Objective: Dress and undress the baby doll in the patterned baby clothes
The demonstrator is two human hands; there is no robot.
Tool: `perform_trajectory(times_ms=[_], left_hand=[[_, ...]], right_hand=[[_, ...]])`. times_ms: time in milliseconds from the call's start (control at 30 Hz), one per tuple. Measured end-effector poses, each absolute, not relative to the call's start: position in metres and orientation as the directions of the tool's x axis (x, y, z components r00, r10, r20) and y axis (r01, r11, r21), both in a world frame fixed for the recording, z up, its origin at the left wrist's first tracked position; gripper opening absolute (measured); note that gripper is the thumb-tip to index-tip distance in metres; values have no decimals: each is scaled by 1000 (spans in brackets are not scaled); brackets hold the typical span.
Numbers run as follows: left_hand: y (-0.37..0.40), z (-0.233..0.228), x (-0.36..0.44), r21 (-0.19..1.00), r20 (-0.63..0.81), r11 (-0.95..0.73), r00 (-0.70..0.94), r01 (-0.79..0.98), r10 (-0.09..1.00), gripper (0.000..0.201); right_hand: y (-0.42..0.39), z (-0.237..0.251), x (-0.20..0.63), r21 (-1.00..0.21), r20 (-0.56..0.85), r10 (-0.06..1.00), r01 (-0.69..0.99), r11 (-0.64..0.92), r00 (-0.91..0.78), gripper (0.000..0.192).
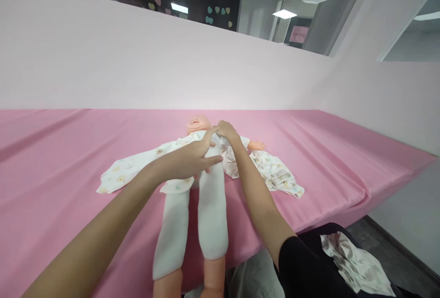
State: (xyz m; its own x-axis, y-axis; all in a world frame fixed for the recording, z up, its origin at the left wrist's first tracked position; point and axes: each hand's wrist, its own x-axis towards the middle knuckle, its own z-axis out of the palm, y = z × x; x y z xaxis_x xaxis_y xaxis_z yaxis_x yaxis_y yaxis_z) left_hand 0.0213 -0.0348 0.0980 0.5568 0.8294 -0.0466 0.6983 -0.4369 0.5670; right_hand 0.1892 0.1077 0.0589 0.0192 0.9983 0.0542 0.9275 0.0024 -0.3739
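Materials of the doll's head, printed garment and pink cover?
Doll's head: probably vinyl or similar plastic, satin finish; the surface is smooth and moulded.
Printed garment: thin matte fabric, perhaps cotton; it bunches into fine creases.
Pink cover: flexible sheet, slight sheen; it shows soft folds and highlights. Woven or coated, can't tell.

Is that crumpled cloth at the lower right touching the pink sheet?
Apart. The head view shows a black surface between the crumpled cloth and the pink sheet.

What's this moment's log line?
doll: face-up on pink sheet; left hand: spread over it; right hand: near its head; printed clothing: both sides
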Motion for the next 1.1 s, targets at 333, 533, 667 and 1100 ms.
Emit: perform_trajectory(times_ms=[333, 533, 667, 1100], left_hand=[[-2, 55, 51, 27, 372, -540, 493, 841, 786, 37], [1, 49, 67, -101, 339, -458, 463, 883, 819, 33], [11, 45, 92, -157, 323, -440, 467, 884, 823, 62], [33, 38, 98, 76, 413, -475, 405, 877, 815, 45]], right_hand=[[89, 90, 228, -415, -122, 954, 887, 203, -275, 30], [78, 87, 243, -370, -321, 945, 926, -72, -55, 36], [69, 90, 244, -415, -345, 936, 905, -88, -68, 31], [-27, 154, 232, -382, 285, 950, 924, -8, 126, 33]])
